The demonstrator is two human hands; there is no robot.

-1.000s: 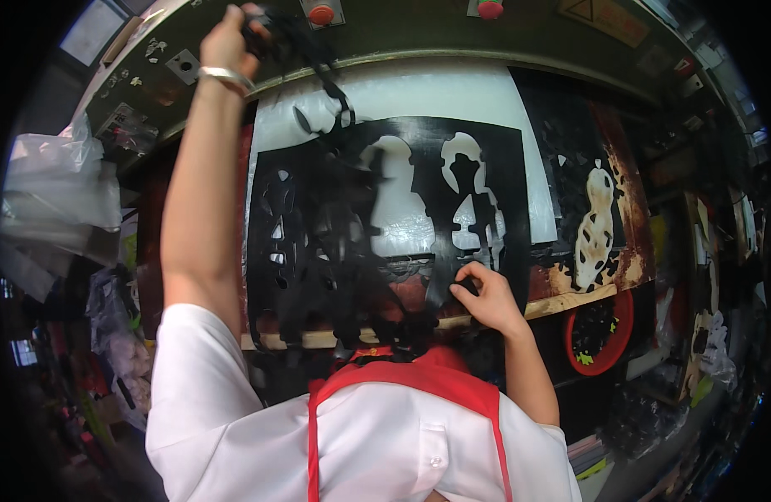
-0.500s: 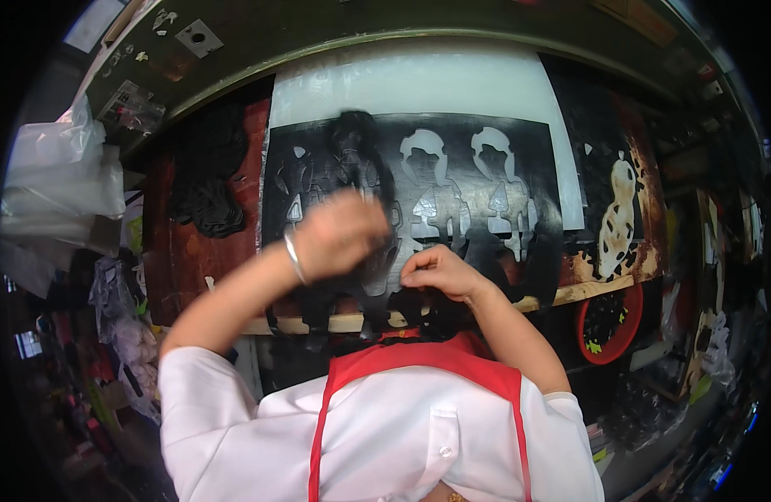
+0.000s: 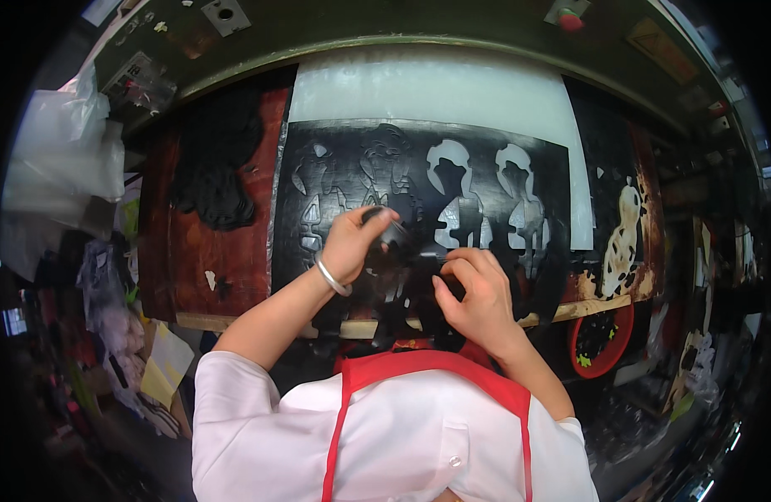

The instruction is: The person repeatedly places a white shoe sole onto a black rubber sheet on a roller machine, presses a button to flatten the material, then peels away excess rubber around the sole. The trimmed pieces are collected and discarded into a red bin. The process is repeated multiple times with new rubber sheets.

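A black sheet with several shaped cut-outs lies on the white board of the work table. My left hand, with a metal bangle on its wrist, pinches a black cut piece over the sheet's near middle. My right hand is curled close beside it, fingertips gripping the same dark material near the sheet's front edge. Where the pieces have come out, white shows through at two cut-outs.
A heap of black scrap lies on the brown table to the left. A red bowl with dark bits sits at the front right. Clear plastic bags hang at far left. A wooden strip edges the table front.
My left arm, raised high with a strip of black material a second ago, has come down to the sheet. Both hands now meet over its front middle.
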